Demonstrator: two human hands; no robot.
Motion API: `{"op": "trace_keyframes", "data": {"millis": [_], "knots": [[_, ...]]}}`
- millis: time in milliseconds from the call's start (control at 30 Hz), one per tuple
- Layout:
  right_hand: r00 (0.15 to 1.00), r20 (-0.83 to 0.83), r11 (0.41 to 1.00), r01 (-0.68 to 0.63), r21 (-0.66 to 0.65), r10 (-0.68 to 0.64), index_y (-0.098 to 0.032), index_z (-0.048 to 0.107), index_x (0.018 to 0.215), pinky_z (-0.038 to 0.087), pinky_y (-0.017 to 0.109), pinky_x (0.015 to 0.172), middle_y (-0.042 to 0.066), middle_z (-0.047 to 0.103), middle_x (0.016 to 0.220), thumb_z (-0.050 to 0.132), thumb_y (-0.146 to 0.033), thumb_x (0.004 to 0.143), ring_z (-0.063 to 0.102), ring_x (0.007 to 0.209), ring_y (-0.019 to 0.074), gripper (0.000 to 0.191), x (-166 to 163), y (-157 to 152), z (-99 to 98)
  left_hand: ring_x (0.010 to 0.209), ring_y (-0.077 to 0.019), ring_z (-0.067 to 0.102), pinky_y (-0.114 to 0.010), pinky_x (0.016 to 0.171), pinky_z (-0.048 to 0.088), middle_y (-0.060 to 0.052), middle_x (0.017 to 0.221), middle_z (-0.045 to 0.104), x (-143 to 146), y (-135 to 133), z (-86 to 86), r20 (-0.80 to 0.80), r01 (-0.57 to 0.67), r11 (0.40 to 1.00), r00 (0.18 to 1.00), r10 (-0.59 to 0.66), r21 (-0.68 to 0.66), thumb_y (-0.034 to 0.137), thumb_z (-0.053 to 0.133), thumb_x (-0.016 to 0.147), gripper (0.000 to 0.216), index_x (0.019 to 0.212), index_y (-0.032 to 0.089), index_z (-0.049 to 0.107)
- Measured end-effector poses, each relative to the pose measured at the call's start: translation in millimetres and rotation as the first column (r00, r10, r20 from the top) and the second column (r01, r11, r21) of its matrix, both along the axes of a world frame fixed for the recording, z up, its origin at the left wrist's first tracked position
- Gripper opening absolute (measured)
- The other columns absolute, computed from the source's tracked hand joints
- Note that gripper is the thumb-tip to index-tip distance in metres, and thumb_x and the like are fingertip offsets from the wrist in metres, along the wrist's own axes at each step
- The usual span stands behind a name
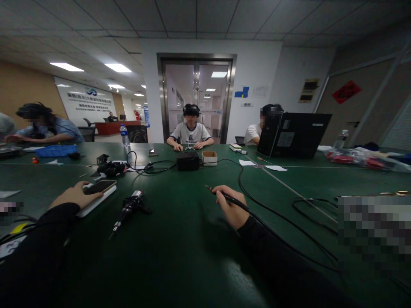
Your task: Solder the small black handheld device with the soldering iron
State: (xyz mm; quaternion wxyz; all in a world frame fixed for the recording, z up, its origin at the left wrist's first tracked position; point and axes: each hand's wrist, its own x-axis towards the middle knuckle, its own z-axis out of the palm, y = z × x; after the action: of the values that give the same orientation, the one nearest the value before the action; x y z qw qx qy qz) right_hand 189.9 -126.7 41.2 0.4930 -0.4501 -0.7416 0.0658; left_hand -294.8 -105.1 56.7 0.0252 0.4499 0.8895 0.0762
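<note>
My right hand [230, 207] is closed like a pen grip around a thin black corded tool [215, 192], its tip pointing up and left over the green table [180, 239]. Its cable trails off past my wrist to the right. My left hand [74, 195] rests palm down on a white flat box [96, 203], fingers touching a dark phone [100, 186] that lies on top. Between my hands lies a black electric screwdriver [128, 208], tip toward me. Both my sleeves are black.
A black power box [188, 161] and a small cardboard box [209, 158] sit mid-table with cables looping right. A laptop [293, 134], a water bottle [124, 135] and a blue tray [56, 150] stand further off. Three people sit across and at the left.
</note>
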Motion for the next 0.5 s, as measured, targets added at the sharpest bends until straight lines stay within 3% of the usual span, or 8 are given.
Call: {"op": "trace_keyframes", "data": {"millis": [200, 433, 500], "knots": [[1.0, -0.001, 1.0, -0.009, 0.008, 0.009, -0.021, 0.068, 0.085, 0.046, 0.023, 0.059, 0.001, 0.068, 0.068, 0.047, -0.027, 0.088, 0.064, 0.063, 0.0153, 0.022, 0.1, -0.8, 1.2, 0.11, -0.0299, 0.06, -0.031, 0.084, 0.046, -0.02, 0.135, 0.054, 14.8, -3.6, 7.9, 0.033, -0.06, 0.998, 0.998, 0.06, 0.022, 0.058, 0.043, 0.082, 0.073, 0.138, 0.012, 0.037], [1.0, 0.013, 1.0, -0.017, 0.002, 0.017, -0.021, 0.068, 0.086, 0.046, 0.023, 0.06, 0.002, 0.068, 0.069, 0.047, -0.028, 0.088, 0.064, 0.063, 0.0155, 0.023, 0.4, -0.2, 1.2, 0.109, -0.0285, 0.06, -0.028, 0.079, 0.047, -0.02, 0.136, 0.053, 18.7, -7.0, 14.0, 0.098, 0.008, 1.0, 0.995, -0.009, 0.016, 0.062, 0.045, 0.081, 0.08, 0.141, 0.01, 0.033], [1.0, 0.01, 1.0, -0.022, -0.002, 0.022, -0.021, 0.068, 0.087, 0.046, 0.023, 0.06, 0.002, 0.068, 0.069, 0.047, -0.029, 0.089, 0.064, 0.063, 0.0155, 0.023, 0.5, 0.6, 0.1, 0.105, -0.0267, 0.062, -0.026, 0.075, 0.047, -0.019, 0.134, 0.055, 11.9, -6.6, 16.2, 0.098, -0.01, 0.998, 0.995, 0.004, 0.059, 0.062, 0.041, 0.083, 0.076, 0.137, 0.009, 0.041]]}}
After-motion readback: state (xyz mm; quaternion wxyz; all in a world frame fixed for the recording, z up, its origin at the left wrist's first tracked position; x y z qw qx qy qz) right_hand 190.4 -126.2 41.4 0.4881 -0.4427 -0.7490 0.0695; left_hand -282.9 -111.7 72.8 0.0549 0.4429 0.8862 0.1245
